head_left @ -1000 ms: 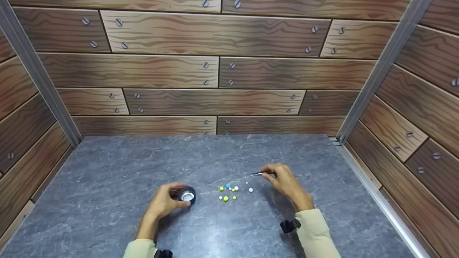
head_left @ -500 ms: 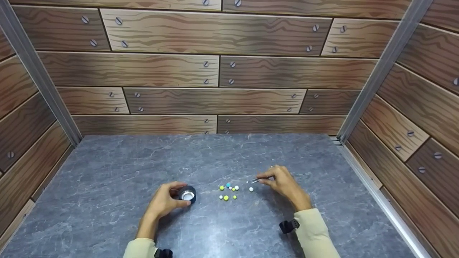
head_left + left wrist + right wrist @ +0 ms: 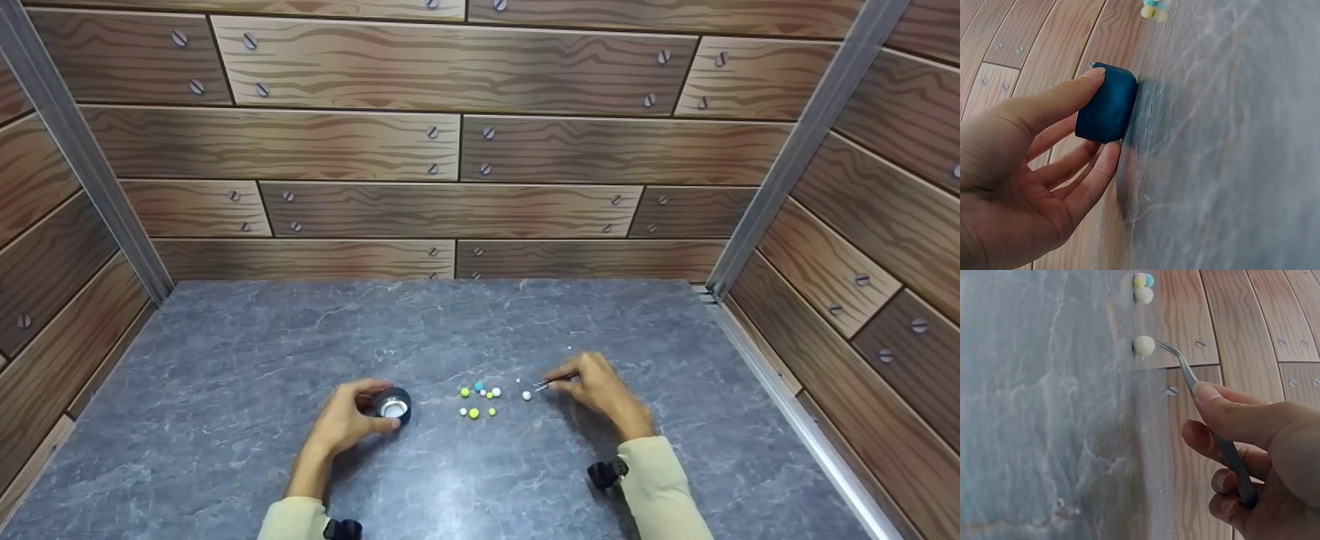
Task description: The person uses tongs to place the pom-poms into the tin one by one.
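My left hand (image 3: 341, 420) grips a short, round, dark blue cup-like piece (image 3: 403, 402), silvery inside, between thumb and fingers. In the left wrist view, this blue piece (image 3: 1107, 104) stands right at the tabletop. My right hand (image 3: 600, 394) holds bent-tip tweezers (image 3: 1186, 373) between thumb and fingers, their slim points slightly parted. Right beside those points sits a white ball (image 3: 1144, 346), the rightmost of the larger balls (image 3: 526, 396). A smaller white bead (image 3: 517, 380) lies just behind it.
Between the hands lie several small balls: a blue one (image 3: 478, 386), yellow-green ones such as the front ball (image 3: 474, 413), a white one (image 3: 496, 392) and a tiny pink one (image 3: 483, 392). Wood-print walls (image 3: 360, 142) enclose the grey marbled table (image 3: 337, 322) at the back and sides.
My right hand has come nearer the body, bringing the tweezer tips from behind the small white bead down to the larger white ball. The left hand has kept its place and hold.
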`<control>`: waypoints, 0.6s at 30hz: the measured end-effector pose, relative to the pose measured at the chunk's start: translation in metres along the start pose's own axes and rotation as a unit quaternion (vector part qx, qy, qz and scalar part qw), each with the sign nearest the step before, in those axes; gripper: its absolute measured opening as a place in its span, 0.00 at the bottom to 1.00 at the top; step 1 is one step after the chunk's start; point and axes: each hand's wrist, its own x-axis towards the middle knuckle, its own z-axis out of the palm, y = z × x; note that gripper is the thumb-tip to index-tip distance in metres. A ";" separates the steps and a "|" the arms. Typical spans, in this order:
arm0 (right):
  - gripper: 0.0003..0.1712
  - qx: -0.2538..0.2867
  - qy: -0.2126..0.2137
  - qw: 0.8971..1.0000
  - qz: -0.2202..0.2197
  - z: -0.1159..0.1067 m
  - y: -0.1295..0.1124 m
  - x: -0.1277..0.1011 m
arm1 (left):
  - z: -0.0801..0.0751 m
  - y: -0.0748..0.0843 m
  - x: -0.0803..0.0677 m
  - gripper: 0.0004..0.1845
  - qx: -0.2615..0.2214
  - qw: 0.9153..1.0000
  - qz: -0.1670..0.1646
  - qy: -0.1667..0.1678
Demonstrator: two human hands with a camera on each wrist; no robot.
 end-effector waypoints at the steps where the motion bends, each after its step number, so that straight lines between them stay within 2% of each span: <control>1: 0.06 0.001 -0.001 1.000 0.005 0.000 0.000 0.000 | 0.000 0.000 0.000 0.30 0.000 1.000 0.000 0.001; 6: 0.06 0.008 -0.005 1.000 0.012 0.001 0.002 -0.001 | 0.000 0.001 0.000 0.31 -0.001 1.000 -0.001 0.002; 18: 0.04 0.007 -0.009 1.000 -0.013 0.003 0.004 -0.001 | 0.000 -0.001 0.000 0.31 -0.006 1.000 0.008 0.000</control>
